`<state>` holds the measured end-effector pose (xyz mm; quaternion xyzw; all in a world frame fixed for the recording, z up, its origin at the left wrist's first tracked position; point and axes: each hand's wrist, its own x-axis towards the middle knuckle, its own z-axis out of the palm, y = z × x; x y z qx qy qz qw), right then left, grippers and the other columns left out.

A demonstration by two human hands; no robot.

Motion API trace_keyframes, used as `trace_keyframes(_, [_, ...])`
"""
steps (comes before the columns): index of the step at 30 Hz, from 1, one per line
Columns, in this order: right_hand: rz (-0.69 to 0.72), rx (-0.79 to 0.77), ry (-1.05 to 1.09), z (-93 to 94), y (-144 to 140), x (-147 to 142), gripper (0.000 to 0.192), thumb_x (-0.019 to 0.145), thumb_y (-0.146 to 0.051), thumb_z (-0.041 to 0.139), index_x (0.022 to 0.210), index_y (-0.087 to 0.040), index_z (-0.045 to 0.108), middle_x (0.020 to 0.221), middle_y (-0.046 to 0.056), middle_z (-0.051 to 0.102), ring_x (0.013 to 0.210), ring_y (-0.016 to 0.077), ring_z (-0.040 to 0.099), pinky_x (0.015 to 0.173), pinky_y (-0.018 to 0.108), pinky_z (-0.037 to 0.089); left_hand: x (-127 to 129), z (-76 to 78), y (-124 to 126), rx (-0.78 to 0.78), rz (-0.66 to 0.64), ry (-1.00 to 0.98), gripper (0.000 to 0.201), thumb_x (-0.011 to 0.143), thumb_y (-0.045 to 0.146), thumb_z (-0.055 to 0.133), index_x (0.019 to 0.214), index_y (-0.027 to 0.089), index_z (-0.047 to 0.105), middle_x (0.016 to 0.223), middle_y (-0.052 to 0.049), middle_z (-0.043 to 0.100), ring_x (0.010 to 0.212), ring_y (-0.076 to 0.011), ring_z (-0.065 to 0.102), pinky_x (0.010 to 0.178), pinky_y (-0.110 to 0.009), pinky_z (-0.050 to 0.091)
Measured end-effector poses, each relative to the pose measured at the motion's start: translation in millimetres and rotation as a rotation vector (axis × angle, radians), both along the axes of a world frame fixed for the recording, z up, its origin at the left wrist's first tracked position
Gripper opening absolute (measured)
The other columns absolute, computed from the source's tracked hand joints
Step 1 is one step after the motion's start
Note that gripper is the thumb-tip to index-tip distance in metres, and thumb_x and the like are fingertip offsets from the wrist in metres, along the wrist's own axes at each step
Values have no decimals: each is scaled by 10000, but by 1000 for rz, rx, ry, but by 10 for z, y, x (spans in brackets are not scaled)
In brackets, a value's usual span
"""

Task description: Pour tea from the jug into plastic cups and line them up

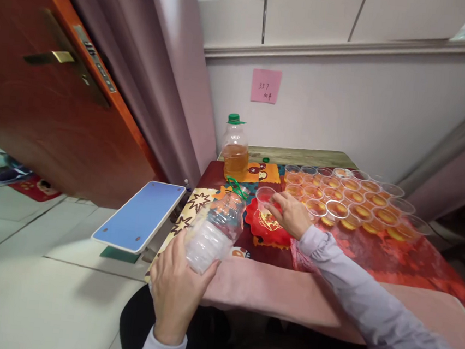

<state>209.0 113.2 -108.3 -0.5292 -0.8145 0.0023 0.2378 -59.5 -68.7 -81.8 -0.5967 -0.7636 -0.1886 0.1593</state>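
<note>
Against a pale wall with a pink sticky note (265,85), a small table (310,303) under a busy red patterned cloth fills my view. My left hand (176,290) wraps its fingers around the base of a clear, ribbed plastic bottle with a green cap ring (216,226), tilted so its neck points toward the cups. It hangs just above the near-left part of the table. My right hand (290,213) rests on the cloth with fingertips closed lightly on the rim of a small clear plastic cup (265,195), which stands apart from the rest, just left of the rows.

Judging from this, the work in hand is a pour into that single cup. To do it well I would keep the cup pinned flat, bring the bottle mouth close over its rim before tipping further, and tilt slowly — a light cup like this should tip or slide easily.

Beyond it, rows of matching clear cups (349,199) sit tightly together, most holding something amber. Behind stands a second clear bottle with a green cap (235,150), about half full of amber liquid, with a loose green cap (265,159) near it. A blue-topped stool (140,216) stands left of the table, under a brown door (38,95).

Whether my bottle holds any liquid I cannot tell — it is blurred. Its mouth is hard to make out, and the note's writing is illegible.
</note>
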Motion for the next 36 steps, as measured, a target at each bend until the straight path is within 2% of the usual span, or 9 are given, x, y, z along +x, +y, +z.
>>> trace_keyframes(3, [-14,-11,31,-259,-188,247,285,1047,-459,562,958,-222,693,980,64,694,800,194,665,642,284,411,16,21,14,-27,-18,-15,879,816,561,724,1508,132,394,1418,-203,633,1282,-391,611,1047,-483,466])
trace_keyframes(6, [-20,-17,69,-440,-242,265,252,1047,-427,566,1006,-228,714,1027,70,719,827,205,688,662,297,447,36,56,39,-69,-30,-40,854,826,547,717,1506,146,393,1435,-201,623,1315,-392,594,1080,-497,457])
trace_keyframes(8, [-14,20,84,-490,-239,228,273,1045,-425,563,1181,-239,710,1096,86,737,873,229,709,711,321,490,26,89,69,-105,-37,-69,839,830,541,713,1505,156,396,1438,-197,622,1334,-387,585,1092,-503,458])
trace_keyframes(11, [-20,132,121,-517,-253,217,536,1028,-503,573,1481,-217,551,1217,132,740,986,289,723,810,383,540,-32,177,137,-178,-84,-122,861,810,552,726,1508,166,401,1458,-188,613,1349,-371,581,1106,-500,462])
trace_keyframes(13, [-57,209,192,-553,-292,260,662,1019,-554,568,1553,-177,466,1260,161,732,1044,318,719,862,421,554,-80,282,194,-245,-129,-143,891,790,565,737,1516,174,400,1499,-185,588,1369,-367,571,1114,-497,461])
trace_keyframes(19, [-147,374,427,-765,-455,435,548,1041,-492,558,1486,-173,532,1231,140,760,1065,305,729,925,437,563,-77,794,410,-407,-247,-68,876,776,535,745,1524,212,423,1534,-161,572,1406,-364,547,1116,-514,446])
trace_keyframes(24, [-162,346,587,-798,-502,433,444,1039,-454,561,1400,-200,604,1184,114,780,1058,279,743,923,425,583,107,1156,622,-492,-242,104,849,791,545,731,1516,211,442,1482,-161,608,1373,-395,560,1068,-528,443])
trace_keyframes(31, [-193,257,766,-751,-512,401,417,1021,-438,561,1367,-214,618,1162,101,787,1065,266,752,951,434,586,365,1366,814,-522,-286,351,818,786,513,757,1494,254,442,1445,-137,624,1288,-372,600,952,-462,449])
trace_keyframes(36, [-194,224,846,-716,-528,387,408,1012,-432,570,1349,-210,623,1153,106,787,1061,263,754,962,433,585,500,1468,895,-549,-292,477,747,775,455,786,1422,214,500,1332,-137,672,1208,-364,630,963,-466,427])
